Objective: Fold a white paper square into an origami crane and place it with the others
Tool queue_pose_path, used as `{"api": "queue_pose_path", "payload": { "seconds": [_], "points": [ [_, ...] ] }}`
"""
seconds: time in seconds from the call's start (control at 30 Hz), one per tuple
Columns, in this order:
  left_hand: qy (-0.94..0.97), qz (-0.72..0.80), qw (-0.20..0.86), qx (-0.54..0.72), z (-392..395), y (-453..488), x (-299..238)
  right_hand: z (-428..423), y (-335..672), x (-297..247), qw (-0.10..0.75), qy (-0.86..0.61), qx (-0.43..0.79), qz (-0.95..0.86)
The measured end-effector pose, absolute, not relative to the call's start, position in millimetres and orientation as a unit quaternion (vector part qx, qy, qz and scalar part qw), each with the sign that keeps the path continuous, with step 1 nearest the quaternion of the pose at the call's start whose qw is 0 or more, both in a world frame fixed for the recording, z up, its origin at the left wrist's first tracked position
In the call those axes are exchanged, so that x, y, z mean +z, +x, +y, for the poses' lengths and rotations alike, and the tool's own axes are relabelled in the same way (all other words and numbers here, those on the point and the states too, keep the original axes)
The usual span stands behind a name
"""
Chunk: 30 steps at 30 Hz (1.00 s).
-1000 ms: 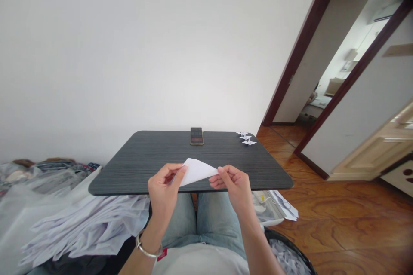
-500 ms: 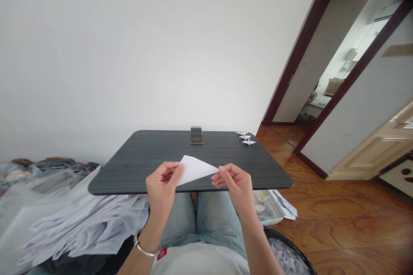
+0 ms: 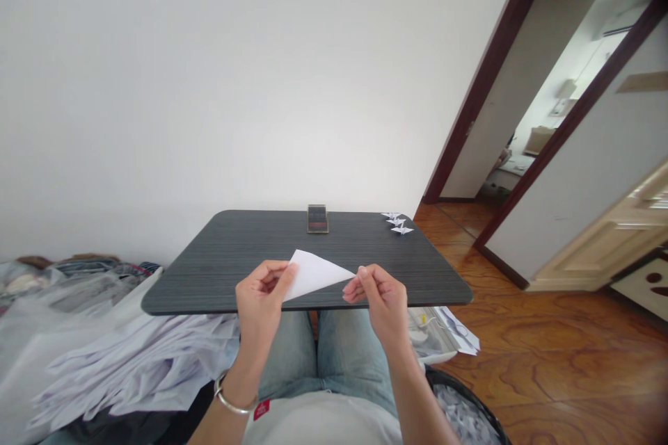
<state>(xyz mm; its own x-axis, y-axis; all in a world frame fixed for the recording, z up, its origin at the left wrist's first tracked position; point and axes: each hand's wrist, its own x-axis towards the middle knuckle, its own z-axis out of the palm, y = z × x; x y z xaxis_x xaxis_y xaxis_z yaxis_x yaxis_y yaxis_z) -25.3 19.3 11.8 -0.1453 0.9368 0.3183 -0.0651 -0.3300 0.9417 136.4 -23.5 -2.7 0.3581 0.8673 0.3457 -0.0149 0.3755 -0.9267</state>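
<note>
A white sheet of paper folded into a triangle [image 3: 314, 273] is held above the near edge of the dark grey table [image 3: 229, 257]. My left hand [image 3: 259, 302] pinches its left corner between thumb and fingers. My right hand [image 3: 380, 299] pinches the pointed right corner. A silver bracelet [image 3: 232, 400] sits on my left wrist. The paper hangs slightly above the tabletop, over my knees in blue jeans.
A phone [image 3: 318, 219] stands at the table's far edge. Three small folded paper cranes [image 3: 397, 223] lie at the far right corner. A heap of white paper [image 3: 136, 361] lies to my left, a bin of scraps [image 3: 467, 414] at lower right. An open doorway [image 3: 543, 125] is on the right.
Both hands and the folded paper have shifted only slightly; my right fingers have tightened on the right tip. The view has barely moved.
</note>
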Motion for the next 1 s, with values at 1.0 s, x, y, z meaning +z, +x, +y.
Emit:
{"api": "queue_pose_path", "payload": {
  "seconds": [1.0],
  "points": [
    [0.54, 0.419, 0.392, 0.616, 16.5, -22.8, 11.2, -23.8, 125.8, 0.4, 0.674, -0.442, 0.377, -0.457]
  ]
}}
